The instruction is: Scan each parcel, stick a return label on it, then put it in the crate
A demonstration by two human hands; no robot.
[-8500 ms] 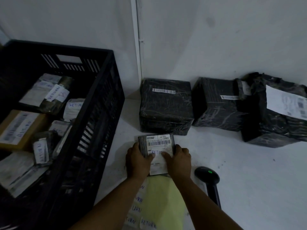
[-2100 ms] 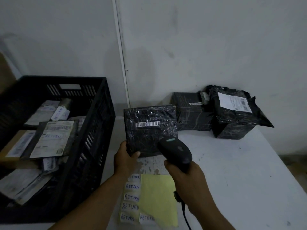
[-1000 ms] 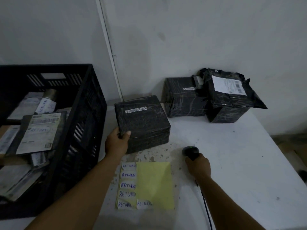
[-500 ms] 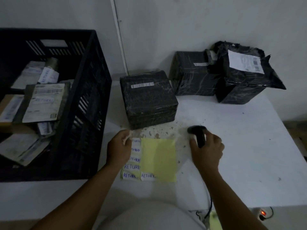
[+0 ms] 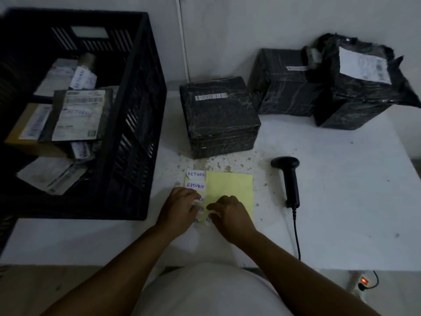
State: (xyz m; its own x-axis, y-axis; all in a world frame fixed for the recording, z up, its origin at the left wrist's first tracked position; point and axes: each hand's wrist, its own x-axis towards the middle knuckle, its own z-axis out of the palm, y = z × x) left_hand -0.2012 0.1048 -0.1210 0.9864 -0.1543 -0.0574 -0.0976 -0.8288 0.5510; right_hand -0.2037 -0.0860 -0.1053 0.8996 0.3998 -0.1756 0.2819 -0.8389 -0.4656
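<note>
A black film-wrapped parcel (image 5: pixel 218 115) with a white barcode strip on top stands on the white table (image 5: pixel 341 201), just beyond a yellow sheet (image 5: pixel 230 188) carrying handwritten RETURN labels (image 5: pixel 196 180). Both my hands are on that sheet's left column of labels. My left hand (image 5: pixel 180 208) rests on the labels with fingers curled. My right hand (image 5: pixel 230 215) has its fingertips at a label edge; whether it grips one is hidden. The black scanner (image 5: pixel 288 176) lies alone to the right. The black crate (image 5: pixel 136 124) at left holds several labelled parcels.
Two more black-wrapped parcels (image 5: pixel 282 85) (image 5: pixel 362 92) stand against the back wall at right. The scanner's cable (image 5: pixel 296 233) runs off the table's front edge. A power strip (image 5: pixel 362 282) with a red light lies on the floor at lower right.
My right hand let go of the scanner and came left onto the label sheet. My left hand slid down the label column. The parcel stayed put.
</note>
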